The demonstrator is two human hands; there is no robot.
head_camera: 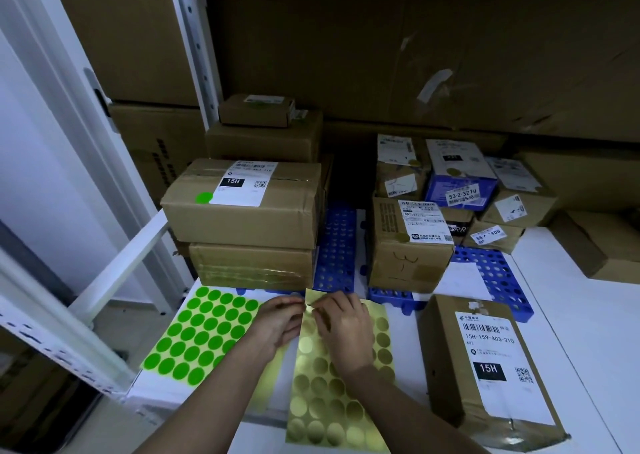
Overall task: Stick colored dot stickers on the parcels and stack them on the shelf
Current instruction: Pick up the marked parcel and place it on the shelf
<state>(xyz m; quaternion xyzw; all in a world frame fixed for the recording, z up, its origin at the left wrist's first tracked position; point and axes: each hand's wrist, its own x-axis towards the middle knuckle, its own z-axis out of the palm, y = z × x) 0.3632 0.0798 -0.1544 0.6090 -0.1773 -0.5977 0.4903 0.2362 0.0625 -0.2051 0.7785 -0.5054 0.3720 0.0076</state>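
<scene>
A gold dot sticker sheet (332,394) lies in front of me, and both hands work at its top edge. My left hand (280,322) pinches the sheet's upper left corner. My right hand (343,329) pinches at a gold dot near that same corner. A green dot sticker sheet (204,332) lies flat to the left. An unstickered parcel (485,367) with a 15H label lies at the right. On the shelf, a stacked parcel (249,201) carries a green dot (204,197). Several parcels at the back right (412,239) carry gold dots.
Blue perforated pallets (337,246) lie under the stacked parcels. Large cardboard boxes (415,59) fill the back of the shelf. A white shelf upright (194,45) and a diagonal brace (121,266) stand at the left. Another brown box (602,246) sits at the far right.
</scene>
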